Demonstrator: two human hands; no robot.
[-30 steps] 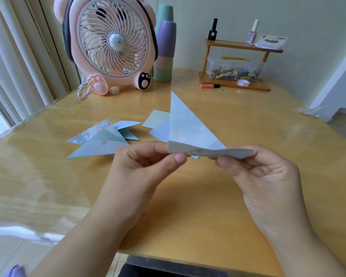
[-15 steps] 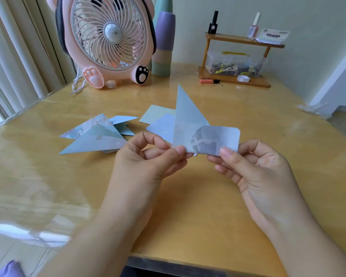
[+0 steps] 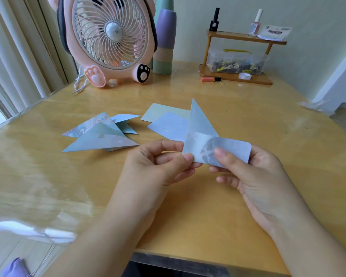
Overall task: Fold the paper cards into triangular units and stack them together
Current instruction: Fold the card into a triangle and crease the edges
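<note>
Just right of the frame's centre, above the glossy wooden desk [image 3: 238,120], the half-folded pale blue paper card [image 3: 203,136] is held in the air. The left hand [image 3: 158,166] pinches its lower left corner; the right hand [image 3: 246,172] pinches the rounded flap under its thumb. Creasing in mid-air risks a skewed fold or a slipping corner. The finished blue triangular units [image 3: 100,136] lie at centre left.
</note>
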